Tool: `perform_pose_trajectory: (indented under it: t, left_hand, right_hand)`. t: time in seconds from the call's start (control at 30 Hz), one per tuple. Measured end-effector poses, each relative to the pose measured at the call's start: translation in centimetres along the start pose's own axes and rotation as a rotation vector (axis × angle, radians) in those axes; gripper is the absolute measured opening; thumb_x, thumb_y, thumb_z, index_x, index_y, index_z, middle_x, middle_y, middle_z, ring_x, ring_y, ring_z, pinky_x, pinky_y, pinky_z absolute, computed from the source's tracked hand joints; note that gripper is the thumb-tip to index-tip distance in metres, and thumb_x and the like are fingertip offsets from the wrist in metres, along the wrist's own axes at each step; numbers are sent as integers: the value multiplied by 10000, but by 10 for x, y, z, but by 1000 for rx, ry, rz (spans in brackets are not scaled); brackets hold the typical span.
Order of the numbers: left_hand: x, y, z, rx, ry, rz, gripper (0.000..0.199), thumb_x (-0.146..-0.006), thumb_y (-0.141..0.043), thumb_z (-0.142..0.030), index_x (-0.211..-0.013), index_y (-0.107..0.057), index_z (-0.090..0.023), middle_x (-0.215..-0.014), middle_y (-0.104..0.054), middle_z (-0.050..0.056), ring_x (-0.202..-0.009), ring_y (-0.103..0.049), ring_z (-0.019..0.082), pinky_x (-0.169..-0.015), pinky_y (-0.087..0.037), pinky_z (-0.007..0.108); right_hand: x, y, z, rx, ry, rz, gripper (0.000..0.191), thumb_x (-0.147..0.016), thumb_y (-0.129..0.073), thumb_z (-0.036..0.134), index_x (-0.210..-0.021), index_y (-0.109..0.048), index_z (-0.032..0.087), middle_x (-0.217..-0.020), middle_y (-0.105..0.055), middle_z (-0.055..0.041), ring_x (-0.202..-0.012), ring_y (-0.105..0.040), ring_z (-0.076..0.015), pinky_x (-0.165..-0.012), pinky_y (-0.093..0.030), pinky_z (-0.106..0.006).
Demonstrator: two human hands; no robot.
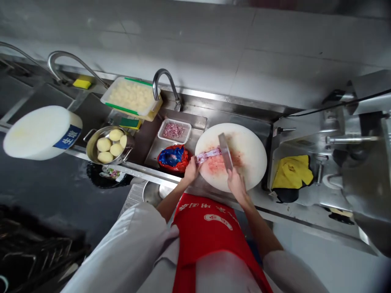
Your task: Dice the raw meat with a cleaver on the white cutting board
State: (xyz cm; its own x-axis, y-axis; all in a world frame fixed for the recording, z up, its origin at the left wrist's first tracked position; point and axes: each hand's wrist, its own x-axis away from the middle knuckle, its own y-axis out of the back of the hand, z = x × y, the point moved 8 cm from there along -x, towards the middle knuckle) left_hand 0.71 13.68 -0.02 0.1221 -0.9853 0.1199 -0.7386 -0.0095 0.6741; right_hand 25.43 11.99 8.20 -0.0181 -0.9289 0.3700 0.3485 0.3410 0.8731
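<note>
My left hand [191, 171] is closed on the near-left end of a long strip of raw meat [209, 155], pale with pink and purplish parts. The strip lies across the left half of a round white chopping board [250, 162] smeared with red. In my right hand [236, 184] is the handle of a cleaver [225, 150]. Its broad blade stands at the strip's right end; whether it touches the meat I cannot tell. Just left of my left hand sits a red bag with a blue lining [173, 158]. Behind that, a white basket [174, 140] holds small chopped pink pieces.
A steel pot [91, 148] of peeled potatoes and a second round white board [39, 130] stand left. A tub [131, 97] of pale pieces sits behind, beside a curved tap [166, 77]. On the right lies a yellow cloth [291, 171]. The counter's front edge [146, 173] runs before me.
</note>
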Motion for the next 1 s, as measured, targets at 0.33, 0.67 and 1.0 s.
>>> perform_pose_trajectory:
  t: [0.33, 0.67, 1.0]
  left_hand:
    - [6, -2, 36, 497, 180, -167, 350, -896, -616, -483, -1003, -608, -150, -718, -617, -11, -569, -529, 102, -590, -434, 200]
    - [-12, 15, 15, 275, 74, -166, 379, -991, -483, -396, -924, -716, -104, -801, -715, 114, -715, -635, 203, -694, -476, 283]
    - [-40, 25, -31, 442, -5, -190, 436, -981, -502, -463, -1054, -743, -107, -797, -741, 78, -716, -680, 197, -707, -509, 274]
  right_hand:
    - [-41, 30, 113, -238, 193, -146, 473, -1047, -226, 419, -1278, -521, 131, -931, -689, -171, -846, -672, -276, -722, -435, -360]
    - [-69, -48, 97, -11, 132, 108, 312, -1023, -370, 226, -1267, -523, 108, -998, -707, -146, -934, -684, -218, -770, -451, -300]
    - [-3, -36, -44, 94, -85, 182, 339, -1035, -393, 340, -1217, -574, 118, -1049, -716, -157, -997, -676, -242, -755, -412, -276]
